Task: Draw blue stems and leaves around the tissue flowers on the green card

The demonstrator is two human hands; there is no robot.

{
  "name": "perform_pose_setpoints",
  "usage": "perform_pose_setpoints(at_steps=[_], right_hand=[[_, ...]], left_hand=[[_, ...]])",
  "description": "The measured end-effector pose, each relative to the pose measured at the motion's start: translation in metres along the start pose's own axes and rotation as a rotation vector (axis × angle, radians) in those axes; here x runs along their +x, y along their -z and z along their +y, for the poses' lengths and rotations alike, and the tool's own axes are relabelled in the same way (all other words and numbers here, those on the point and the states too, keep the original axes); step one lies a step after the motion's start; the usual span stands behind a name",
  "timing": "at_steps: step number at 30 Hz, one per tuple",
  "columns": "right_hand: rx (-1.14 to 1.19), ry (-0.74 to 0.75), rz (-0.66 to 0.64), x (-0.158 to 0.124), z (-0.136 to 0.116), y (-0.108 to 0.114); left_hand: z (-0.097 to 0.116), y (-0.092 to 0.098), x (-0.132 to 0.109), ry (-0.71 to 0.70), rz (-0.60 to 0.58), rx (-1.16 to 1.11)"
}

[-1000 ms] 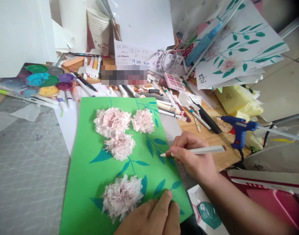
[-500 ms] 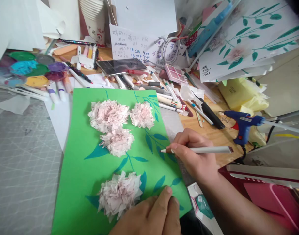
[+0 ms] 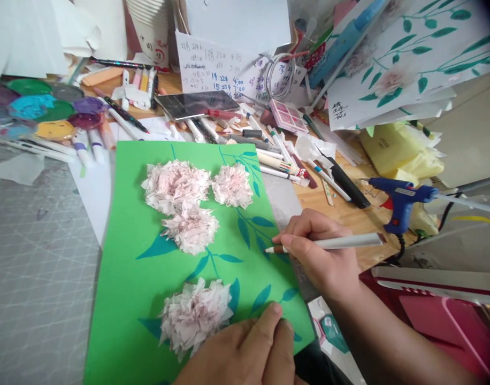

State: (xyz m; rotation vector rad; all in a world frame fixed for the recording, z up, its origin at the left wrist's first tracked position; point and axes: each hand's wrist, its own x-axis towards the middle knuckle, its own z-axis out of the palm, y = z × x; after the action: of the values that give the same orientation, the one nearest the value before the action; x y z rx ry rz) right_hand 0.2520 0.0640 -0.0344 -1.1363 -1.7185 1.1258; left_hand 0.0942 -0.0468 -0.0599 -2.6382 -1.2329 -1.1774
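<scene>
A green sheet of paper [image 3: 124,299] lies in front of me, bearing several ruffled pale pink paper flowers [image 3: 197,315] and painted teal leaves [image 3: 229,258]. My right hand [image 3: 323,254] grips a white marker [image 3: 349,241] with a brownish collar. Its pale tip is at a leaf on the sheet's right side; whether it touches cannot be made out. Flat on the lower part of the sheet rests my left hand [image 3: 249,347], fingers stretched out, beside the lowest flower. Part of that hand is cut off by the bottom edge.
Behind the sheet lie many loose markers [image 3: 277,141], a dark phone [image 3: 197,104] and a paint palette [image 3: 48,107]. A blue glue gun [image 3: 401,200] stands at right, below a leaf-painted reference sheet [image 3: 413,69]. A grey cutting mat [image 3: 40,256] spreads at left.
The marker's tip has shifted very slightly down and right, with its rear end a little higher. My left hand stays in place, and the camera view has moved slightly.
</scene>
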Motion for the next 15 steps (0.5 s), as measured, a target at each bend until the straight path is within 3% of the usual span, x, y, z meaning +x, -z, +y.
perform_pose_setpoints(at_steps=[8,15], right_hand=[[0.018,-0.021,0.043,-0.0015,0.0004,-0.0008],[0.001,-0.004,0.035,0.0001,-0.0013,-0.0017]], left_hand=[[-0.0008,-0.0027,-0.0025,-0.088,-0.050,-0.032],[0.0012,-0.0051,-0.0042,0.013,0.002,-0.015]])
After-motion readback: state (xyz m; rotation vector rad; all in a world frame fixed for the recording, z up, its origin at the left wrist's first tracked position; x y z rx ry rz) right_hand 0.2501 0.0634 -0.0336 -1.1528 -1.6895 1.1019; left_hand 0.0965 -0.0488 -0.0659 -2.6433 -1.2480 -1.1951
